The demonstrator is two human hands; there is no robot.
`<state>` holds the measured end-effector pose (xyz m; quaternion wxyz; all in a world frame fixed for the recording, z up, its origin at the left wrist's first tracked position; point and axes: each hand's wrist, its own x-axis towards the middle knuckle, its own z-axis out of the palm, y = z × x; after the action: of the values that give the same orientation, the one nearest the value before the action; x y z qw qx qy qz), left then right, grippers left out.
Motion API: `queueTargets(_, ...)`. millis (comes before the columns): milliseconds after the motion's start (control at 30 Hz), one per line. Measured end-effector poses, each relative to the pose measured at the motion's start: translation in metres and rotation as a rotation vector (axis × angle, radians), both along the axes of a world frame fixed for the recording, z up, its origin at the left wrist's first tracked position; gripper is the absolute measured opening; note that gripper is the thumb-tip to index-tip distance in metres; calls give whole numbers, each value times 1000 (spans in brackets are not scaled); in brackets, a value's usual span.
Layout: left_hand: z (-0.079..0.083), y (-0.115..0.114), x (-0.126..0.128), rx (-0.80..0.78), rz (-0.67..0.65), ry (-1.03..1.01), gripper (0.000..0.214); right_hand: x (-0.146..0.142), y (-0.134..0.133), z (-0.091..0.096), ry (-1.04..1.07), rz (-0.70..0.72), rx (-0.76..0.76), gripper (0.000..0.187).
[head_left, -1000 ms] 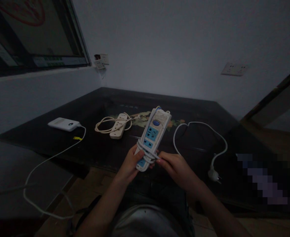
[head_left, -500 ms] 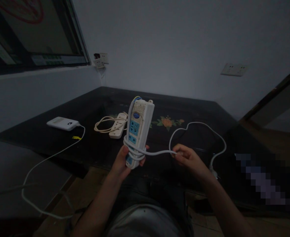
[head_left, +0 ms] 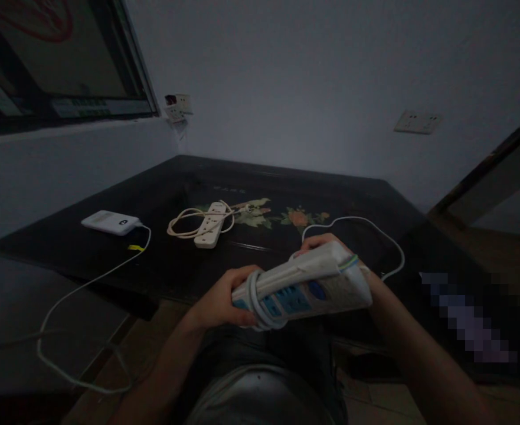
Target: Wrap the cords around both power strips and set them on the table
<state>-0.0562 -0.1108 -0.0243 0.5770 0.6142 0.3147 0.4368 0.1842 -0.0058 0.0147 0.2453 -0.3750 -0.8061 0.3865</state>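
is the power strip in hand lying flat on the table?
No: the power strip is held in the air between the left hand and right hand, near the table edge.

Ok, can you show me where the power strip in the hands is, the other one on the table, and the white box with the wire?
held power strip (head_left: 306,289), head view, blue-socket face
cream power strip (head_left: 209,225), head view, body middle
power bank (head_left: 109,222), head view, top face
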Motion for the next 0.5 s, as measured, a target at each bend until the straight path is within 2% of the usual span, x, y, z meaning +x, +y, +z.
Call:
queueTargets(200,15,6,7,176,-34,546,49,-28,0,41,-220,86,125,22)
queueTargets(367,8,11,15,228,34,714,45,-40,-20,57,-365,94,275,16)
queueTargets(500,-3,16,17,258,148,831,54,-41,-35,60,-532,53,409,15)
